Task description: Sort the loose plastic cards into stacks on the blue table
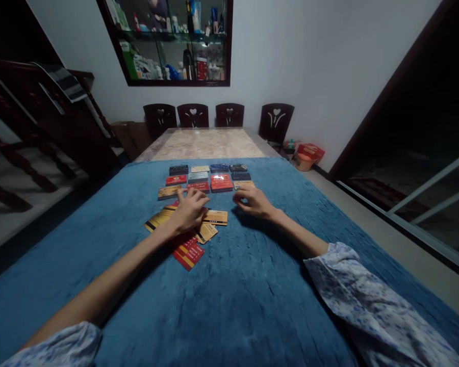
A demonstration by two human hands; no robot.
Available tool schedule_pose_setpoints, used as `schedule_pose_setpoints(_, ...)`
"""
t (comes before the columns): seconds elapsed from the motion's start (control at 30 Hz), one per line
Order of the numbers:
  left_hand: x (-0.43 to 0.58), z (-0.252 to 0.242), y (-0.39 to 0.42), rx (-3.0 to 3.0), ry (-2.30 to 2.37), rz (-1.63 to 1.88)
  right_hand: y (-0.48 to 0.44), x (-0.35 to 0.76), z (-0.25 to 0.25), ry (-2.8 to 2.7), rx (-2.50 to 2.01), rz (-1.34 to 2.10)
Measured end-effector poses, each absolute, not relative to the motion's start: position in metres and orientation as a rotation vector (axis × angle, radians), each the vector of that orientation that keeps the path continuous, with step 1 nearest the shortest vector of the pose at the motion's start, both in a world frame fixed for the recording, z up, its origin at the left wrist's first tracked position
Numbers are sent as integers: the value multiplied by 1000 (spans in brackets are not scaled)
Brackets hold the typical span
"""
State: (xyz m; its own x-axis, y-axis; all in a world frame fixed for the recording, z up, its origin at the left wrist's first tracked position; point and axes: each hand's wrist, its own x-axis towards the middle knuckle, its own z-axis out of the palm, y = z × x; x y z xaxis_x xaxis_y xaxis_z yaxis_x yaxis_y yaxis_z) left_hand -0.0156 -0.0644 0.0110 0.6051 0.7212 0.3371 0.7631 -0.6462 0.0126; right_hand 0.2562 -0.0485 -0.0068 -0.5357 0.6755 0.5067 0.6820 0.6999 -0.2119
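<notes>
My left hand (191, 210) lies over a loose spread of cards on the blue cloth, its fingers bent and a little apart. Yellow cards (216, 217) and red cards (188, 253) stick out from under it; its palm hides the middle of the spread. My right hand (253, 202) is just in front of a yellow-topped card stack (244, 184). Its fingers curl toward the thumb with a small gap, and no card shows between them. Beyond the hands are rows of small card stacks, among them a red stack (221, 183) and a gold-brown stack (169, 192).
A blue cloth (245, 295) covers the near part of the table, with a bare patterned tabletop (214, 142) beyond. Dark chairs (193, 116) line the far side. A red and orange container (307, 155) stands on the floor at right, and a stair railing (19, 117) at left.
</notes>
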Motion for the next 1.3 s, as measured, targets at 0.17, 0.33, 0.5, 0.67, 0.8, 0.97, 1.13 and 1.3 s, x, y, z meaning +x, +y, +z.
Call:
schedule_pose_setpoints(0.17,-31,1,-62,-2730,-1145,-572,-56,245,-25,-2311,-925,-4)
schedule_pose_setpoints(0.33,-37,3,-61,-2880,-1089,-536,-63,240,-32,-2290,-884,7)
schedule_pose_setpoints(0.5,-38,7,-66,-3016,-1038,-413,-67,236,-33,-2386,-803,47)
schedule_pose_setpoints(0.67,-38,8,-68,-3030,-1041,-387,-66,234,-36,-2468,-743,70)
schedule_pose_setpoints(0.8,-37,8,-67,-3040,-1036,-365,-65,235,-38,-2475,-718,82)
schedule_pose_setpoints(0.97,-40,11,-67,-3071,-985,-379,-67,235,-37,-2440,-673,83)
schedule_pose_setpoints(1.13,-43,10,-66,-3070,-938,-434,-70,234,-36,-2365,-641,48)
schedule_pose_setpoints(1.3,-43,1,-58,-3028,-974,-505,-68,233,-40,-2263,-647,-39)
